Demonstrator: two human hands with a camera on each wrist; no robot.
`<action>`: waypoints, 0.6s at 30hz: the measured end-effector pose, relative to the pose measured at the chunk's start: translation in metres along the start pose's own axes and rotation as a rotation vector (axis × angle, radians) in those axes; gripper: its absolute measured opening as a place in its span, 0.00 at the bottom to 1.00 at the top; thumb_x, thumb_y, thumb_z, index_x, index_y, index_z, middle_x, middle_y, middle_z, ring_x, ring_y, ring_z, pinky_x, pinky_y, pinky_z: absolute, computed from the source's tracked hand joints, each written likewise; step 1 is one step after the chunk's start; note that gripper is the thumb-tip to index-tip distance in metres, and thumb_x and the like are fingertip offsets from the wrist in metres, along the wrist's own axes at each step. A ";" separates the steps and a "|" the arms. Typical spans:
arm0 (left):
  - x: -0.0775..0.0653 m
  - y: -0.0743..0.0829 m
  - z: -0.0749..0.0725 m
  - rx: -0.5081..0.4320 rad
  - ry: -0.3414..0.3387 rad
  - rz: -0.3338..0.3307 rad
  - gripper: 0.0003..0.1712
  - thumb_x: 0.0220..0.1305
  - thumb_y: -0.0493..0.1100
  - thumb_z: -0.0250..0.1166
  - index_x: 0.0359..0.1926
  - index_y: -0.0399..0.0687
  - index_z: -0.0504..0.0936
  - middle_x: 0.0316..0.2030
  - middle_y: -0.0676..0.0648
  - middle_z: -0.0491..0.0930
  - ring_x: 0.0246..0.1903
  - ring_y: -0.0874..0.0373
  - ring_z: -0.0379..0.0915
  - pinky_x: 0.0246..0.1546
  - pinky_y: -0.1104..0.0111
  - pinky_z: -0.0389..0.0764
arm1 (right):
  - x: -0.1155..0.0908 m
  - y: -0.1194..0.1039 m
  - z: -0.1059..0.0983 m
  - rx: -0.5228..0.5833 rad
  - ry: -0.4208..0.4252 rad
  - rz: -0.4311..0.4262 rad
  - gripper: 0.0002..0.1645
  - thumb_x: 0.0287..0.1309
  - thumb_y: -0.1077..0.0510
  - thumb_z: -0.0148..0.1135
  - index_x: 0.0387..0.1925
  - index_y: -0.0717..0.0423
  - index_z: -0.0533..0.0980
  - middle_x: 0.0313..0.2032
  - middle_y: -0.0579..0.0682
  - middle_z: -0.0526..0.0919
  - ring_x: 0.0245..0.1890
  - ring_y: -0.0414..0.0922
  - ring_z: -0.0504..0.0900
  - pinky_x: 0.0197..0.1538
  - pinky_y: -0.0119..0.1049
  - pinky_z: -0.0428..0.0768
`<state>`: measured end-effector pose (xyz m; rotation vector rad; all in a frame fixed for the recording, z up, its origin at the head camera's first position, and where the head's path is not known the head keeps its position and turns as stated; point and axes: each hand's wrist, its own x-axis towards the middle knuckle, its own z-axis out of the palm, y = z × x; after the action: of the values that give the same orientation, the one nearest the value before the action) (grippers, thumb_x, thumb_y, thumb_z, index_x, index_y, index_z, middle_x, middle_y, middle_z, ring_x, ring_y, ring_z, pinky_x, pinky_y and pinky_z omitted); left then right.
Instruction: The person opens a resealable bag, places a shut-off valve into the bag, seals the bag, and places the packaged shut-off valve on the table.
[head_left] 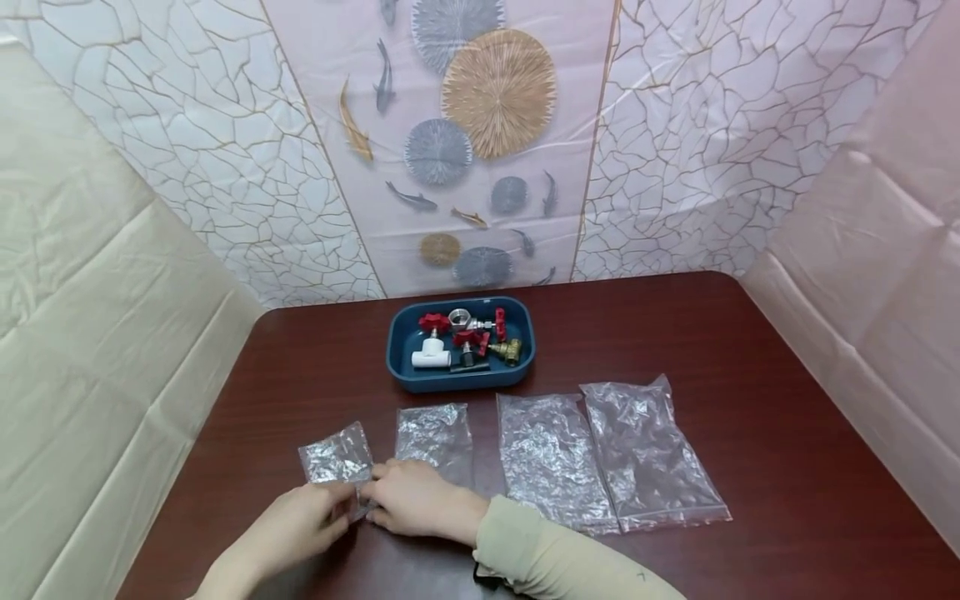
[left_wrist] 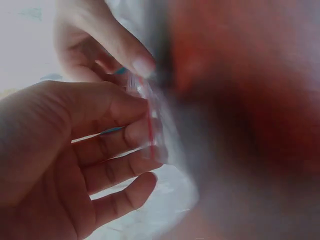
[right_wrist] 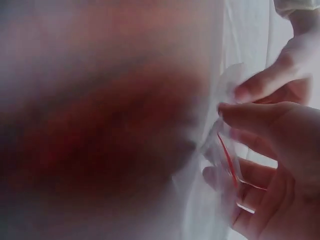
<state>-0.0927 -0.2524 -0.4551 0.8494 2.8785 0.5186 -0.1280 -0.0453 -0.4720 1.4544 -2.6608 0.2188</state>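
Observation:
A small clear zip bag with a red seal line lies at the left of the row of bags. My left hand pinches its near edge between thumb and fingers. Close beside it, my right hand pinches the same edge. In the left wrist view the bag's red-lined strip runs between the fingertips of both hands. The right wrist view shows the red seal over the right hand's fingers. A second clear bag lies partly hidden behind my right hand.
Two larger clear bags lie side by side to the right, on the dark red-brown table. Behind the bags stands a blue tray with several valves and pipe fittings, some with red handles. Fabric walls enclose the table's back and sides.

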 end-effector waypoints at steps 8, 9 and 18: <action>0.026 0.027 -0.055 0.147 0.190 0.077 0.14 0.58 0.35 0.71 0.30 0.59 0.75 0.25 0.65 0.66 0.22 0.73 0.61 0.21 0.73 0.67 | 0.007 0.023 -0.045 0.102 0.146 0.062 0.09 0.69 0.49 0.63 0.45 0.43 0.84 0.35 0.40 0.80 0.32 0.36 0.78 0.29 0.26 0.74; 0.030 0.030 -0.062 0.159 0.210 0.091 0.14 0.58 0.35 0.71 0.30 0.59 0.76 0.25 0.65 0.66 0.22 0.73 0.62 0.22 0.73 0.68 | 0.007 0.027 -0.052 0.111 0.166 0.067 0.09 0.69 0.49 0.63 0.45 0.43 0.85 0.35 0.40 0.80 0.33 0.36 0.78 0.30 0.25 0.73; 0.057 0.045 -0.108 0.193 0.282 0.177 0.13 0.60 0.33 0.68 0.30 0.58 0.77 0.24 0.63 0.66 0.23 0.69 0.63 0.26 0.72 0.69 | 0.006 0.051 -0.093 0.228 0.294 0.098 0.11 0.71 0.54 0.61 0.49 0.48 0.84 0.40 0.43 0.81 0.36 0.36 0.76 0.37 0.25 0.73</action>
<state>-0.1375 -0.2179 -0.3382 1.1545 3.1677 0.4090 -0.1723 -0.0066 -0.3836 1.2316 -2.5301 0.7067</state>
